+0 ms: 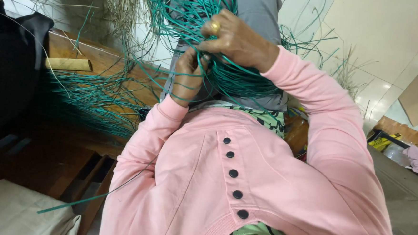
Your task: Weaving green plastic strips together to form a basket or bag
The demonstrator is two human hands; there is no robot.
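Right hand (234, 38) was closed over the top of a bundle of green strips (230, 80), fingers curled tight, a gold ring (215, 26) on one finger. Left hand (188, 76) sat just below and beside it, also clenched, fingers pinched into the same strips. Both hands touching the bundle and close to each other, nearly knuckle to knuckle.

Strips fanned out from the grip: upward past the top edge of the frame, and downward in a dense curved sheaf over a grey cloth (257, 12) lying behind the hands. Can't tell exactly how many strips each hand had hold of; they overlap too much.

Both arms were in pink sleeves (315, 97) of a pink buttoned top (215, 180), a row of dark buttons (233, 173) running down the front. A green patterned garment (261, 118) showed at the neckline and hem.

To the left, a second loose pile of green strips (93, 99) lay spread over a wooden desk (107, 59), well apart from the hands. A short pale wooden block (69, 64) rested on the desk near that pile. One stray green strip (90, 197) trailed across the lower left, over a pale sack (18, 212). Pale dry fibres (122, 3) hung at the top left. Tiled floor (377, 93) on the right.
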